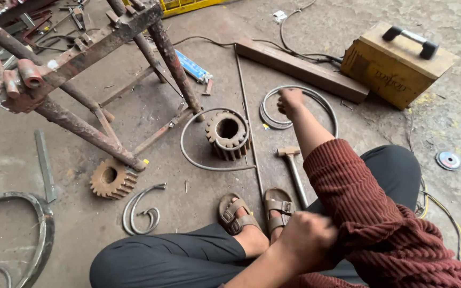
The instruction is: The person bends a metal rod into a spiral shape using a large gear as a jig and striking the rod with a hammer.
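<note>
A: In the head view, where are the hands?

B: The right hand (pixel 290 101) reaches out to upper centre of the frame, fingers closed around the top of a coiled metal rod ring (pixel 297 106) that lies on the concrete floor (pixel 198 213). The left hand (pixel 306 237) sits low, centre-right, curled against the maroon ribbed sleeve (pixel 358 202); I cannot tell whether it grips anything.

A: What lies around the ring?

B: Just left of it, a rusty gear (pixel 228 133) stands inside another bent rod loop (pixel 209 140), with a long straight rod (pixel 247 117) running between them. Below the ring lies a hammer (pixel 293 168), its handle pointing toward the sandalled feet (pixel 257 213).

A: And further off?

B: A second gear (pixel 113 180) rests at lower left beside a rusty frame (pixel 81 58), with a small scroll (pixel 142 210) under it. At upper right a yellow box with a handle (pixel 396 61) stands beside a steel bar (pixel 300 68).
</note>
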